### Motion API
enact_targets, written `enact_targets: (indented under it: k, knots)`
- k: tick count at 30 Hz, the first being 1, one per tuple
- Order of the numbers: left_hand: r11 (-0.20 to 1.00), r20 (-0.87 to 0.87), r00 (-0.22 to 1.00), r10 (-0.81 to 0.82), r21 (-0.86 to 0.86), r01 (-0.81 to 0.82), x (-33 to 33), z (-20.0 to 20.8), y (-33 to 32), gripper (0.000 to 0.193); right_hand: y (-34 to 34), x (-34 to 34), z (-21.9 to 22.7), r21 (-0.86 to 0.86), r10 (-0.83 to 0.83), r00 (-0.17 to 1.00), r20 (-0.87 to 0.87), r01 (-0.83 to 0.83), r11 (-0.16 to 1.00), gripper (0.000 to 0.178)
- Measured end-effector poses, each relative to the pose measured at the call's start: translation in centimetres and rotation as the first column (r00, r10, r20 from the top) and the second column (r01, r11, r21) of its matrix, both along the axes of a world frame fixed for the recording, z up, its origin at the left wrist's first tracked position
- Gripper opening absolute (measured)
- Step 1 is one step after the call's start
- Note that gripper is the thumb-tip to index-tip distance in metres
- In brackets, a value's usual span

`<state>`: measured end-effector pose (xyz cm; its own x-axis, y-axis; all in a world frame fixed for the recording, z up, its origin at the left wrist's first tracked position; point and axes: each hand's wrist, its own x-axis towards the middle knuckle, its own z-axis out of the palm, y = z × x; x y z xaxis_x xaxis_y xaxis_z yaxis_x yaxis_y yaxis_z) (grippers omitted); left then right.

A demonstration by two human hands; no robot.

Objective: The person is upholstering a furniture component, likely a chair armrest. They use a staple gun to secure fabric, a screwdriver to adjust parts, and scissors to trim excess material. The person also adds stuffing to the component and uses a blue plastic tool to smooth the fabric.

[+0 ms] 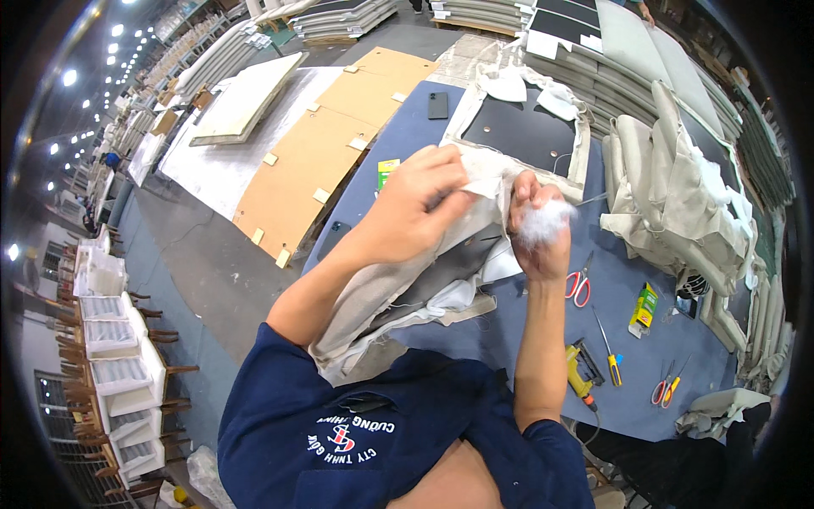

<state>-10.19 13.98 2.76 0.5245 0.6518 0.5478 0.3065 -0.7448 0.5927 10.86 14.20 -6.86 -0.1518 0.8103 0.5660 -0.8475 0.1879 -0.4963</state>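
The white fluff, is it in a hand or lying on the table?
In a hand: the white fluff is bunched at the curled fingers of the right hand, above the blue table.

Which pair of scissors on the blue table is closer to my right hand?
The red-handled scissors beside your right hand, left of the yellow-handled screwdriver. The other pair lies farther away, to the right of that screwdriver.

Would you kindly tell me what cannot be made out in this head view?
All in the head view:
- White fluff at the right hand: its strands are blurred.
- Right palm: partly hidden by that fluff.
- Pale cloth at the left hand: the gripped part is hidden by that hand.
- Co-worker: mostly cut off by the upper edge.
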Motion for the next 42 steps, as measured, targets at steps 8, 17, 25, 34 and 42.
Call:
enact_targets:
  k: [8, 17, 25, 34, 42]
  knots:
    - [0.976, 0.250, 0.962, 0.108, -0.211, -0.054, -0.2, -1.4, -2.1, 0.017, -2.9, -1.4, 3.0, 0.215, -0.446, 0.739, 0.506, 0.393, 0.894, 0.014]
    - [0.953, 0.146, 0.956, 0.256, 0.131, -0.275, -0.7, -2.3, -1.3, 0.015, -3.8, -4.5, 4.6, 0.051, -0.545, 0.615, 0.570, 0.636, 0.770, 0.031]
    - [0.942, 0.171, 0.929, 0.329, 0.010, -0.335, -2.6, -2.4, -1.3, 0.008, -9.3, -0.9, 5.1, 0.249, -0.493, 0.307, 0.814, 0.583, 0.774, 0.020]
    - [0.927, 0.174, 0.916, 0.361, 0.040, -0.373, -2.8, -2.5, -2.6, 0.007, -9.4, -2.1, 6.0, 0.353, -0.495, 0.184, 0.849, 0.499, 0.791, 0.021]
    - [0.912, 0.266, 0.877, 0.401, -0.025, -0.410, -3.1, -2.9, -2.9, 0.011, -8.5, -3.1, 6.1, 0.544, -0.632, 0.097, 0.769, 0.421, 0.726, 0.010]
